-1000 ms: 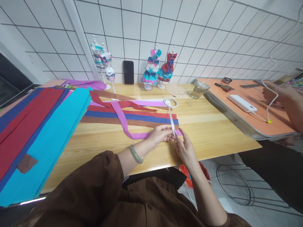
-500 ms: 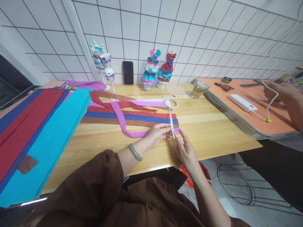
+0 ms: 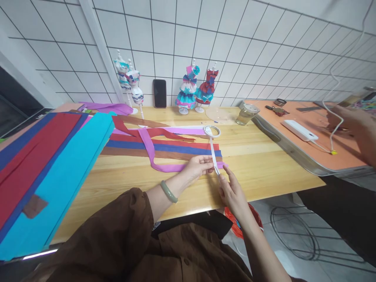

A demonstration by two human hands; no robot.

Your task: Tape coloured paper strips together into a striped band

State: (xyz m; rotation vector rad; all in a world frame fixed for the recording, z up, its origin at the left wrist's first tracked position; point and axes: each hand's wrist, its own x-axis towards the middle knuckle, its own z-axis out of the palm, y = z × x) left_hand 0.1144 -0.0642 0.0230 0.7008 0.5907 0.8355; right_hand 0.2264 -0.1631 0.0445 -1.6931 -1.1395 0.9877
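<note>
A roll of white tape [image 3: 212, 131] lies on the wooden table, and a strip of white tape [image 3: 214, 150] runs from it toward me. My left hand [image 3: 202, 166], with a green bangle on its wrist, pinches the strip between thumb and fingers near its loose end. My right hand [image 3: 232, 188] grips the very end, where a thin dark line shows; its index finger points forward. Under and beside my left hand lies a purple crepe strip [image 3: 167, 167]. Behind it are flat red, blue [image 3: 173, 148] and brown strips, their right ends close to the tape.
Folded crepe sheets, the largest turquoise [image 3: 76, 164], cover the left side. Small dressed mannequins [image 3: 186, 92], a phone [image 3: 159, 94] and a glass cup [image 3: 247, 114] stand along the back. On the right, another person's hand [image 3: 349, 119] is above an orange table [image 3: 293, 149] with a white power strip.
Both my hands stay at the tape's end with almost no movement. The view has tilted up slightly, and the other person's hand has barely shifted.
</note>
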